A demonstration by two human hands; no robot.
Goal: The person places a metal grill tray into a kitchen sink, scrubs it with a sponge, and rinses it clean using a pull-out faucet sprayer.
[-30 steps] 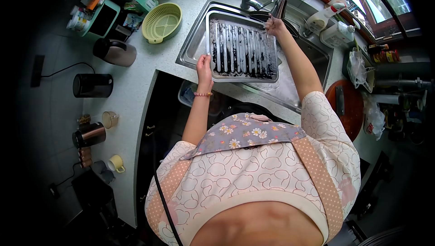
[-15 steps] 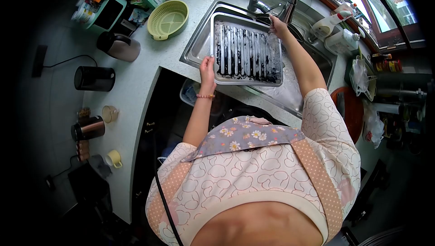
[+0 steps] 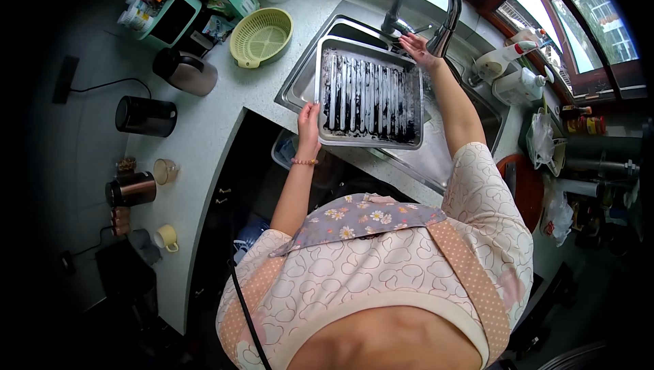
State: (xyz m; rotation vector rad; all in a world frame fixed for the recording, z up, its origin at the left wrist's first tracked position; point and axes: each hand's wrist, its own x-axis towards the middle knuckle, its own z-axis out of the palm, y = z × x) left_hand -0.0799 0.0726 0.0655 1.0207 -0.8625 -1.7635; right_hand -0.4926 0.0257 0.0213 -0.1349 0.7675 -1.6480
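A rectangular metal tray (image 3: pixel 371 94) with a ribbed bottom and black patches lies tilted over the sink (image 3: pixel 298 84). My left hand (image 3: pixel 308 128) grips its left rim, thumb on top and fingers underneath. Just beyond the tray's far right corner, my right hand (image 3: pixel 420 52) is off the rim, palm turned up and fingers spread. It is close to the curved metal faucet (image 3: pixel 452 12). The tray hides much of the left basin.
A yellow-green colander (image 3: pixel 261 35) stands on the counter left of the sink, with a kettle (image 3: pixel 184 70) beyond it. White bottles (image 3: pixel 518 86) line the window side at right. A round wooden board (image 3: pixel 524 193) is farther right. An open cabinet lies below the counter.
My right hand has let go of the tray's far right corner and opened its fingers. The tray sits slightly lower in view, still in my left hand.
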